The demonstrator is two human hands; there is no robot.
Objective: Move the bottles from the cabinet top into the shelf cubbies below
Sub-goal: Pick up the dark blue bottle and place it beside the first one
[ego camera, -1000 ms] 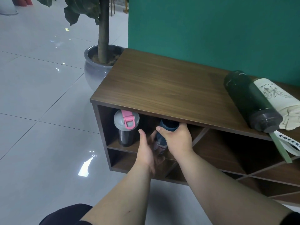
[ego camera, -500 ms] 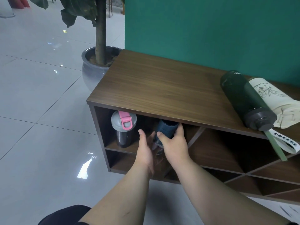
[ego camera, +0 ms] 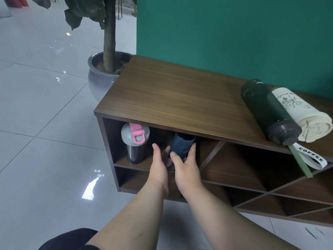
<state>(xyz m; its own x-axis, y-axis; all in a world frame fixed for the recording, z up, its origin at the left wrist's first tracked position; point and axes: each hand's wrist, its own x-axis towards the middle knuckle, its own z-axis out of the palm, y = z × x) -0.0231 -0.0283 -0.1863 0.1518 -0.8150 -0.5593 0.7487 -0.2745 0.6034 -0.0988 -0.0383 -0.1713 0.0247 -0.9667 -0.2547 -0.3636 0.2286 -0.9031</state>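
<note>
Seating the navy bottle (ego camera: pixel 182 146) upright in the top-left cubby (ego camera: pixel 160 141), right of the pink-lidded shaker (ego camera: pixel 135 142), the right hand (ego camera: pixel 186 170) wraps fingers around it; left hand (ego camera: pixel 159 168) steadies, fingers loosely spread. Release once it stands flat.

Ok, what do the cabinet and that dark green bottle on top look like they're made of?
Cabinet: likely wood-grain laminate board, judging by its uniform printed grain and matte sheen. Dark green bottle: glossy, probably coated metal or plastic; its grey cap looks like matte plastic.
</note>
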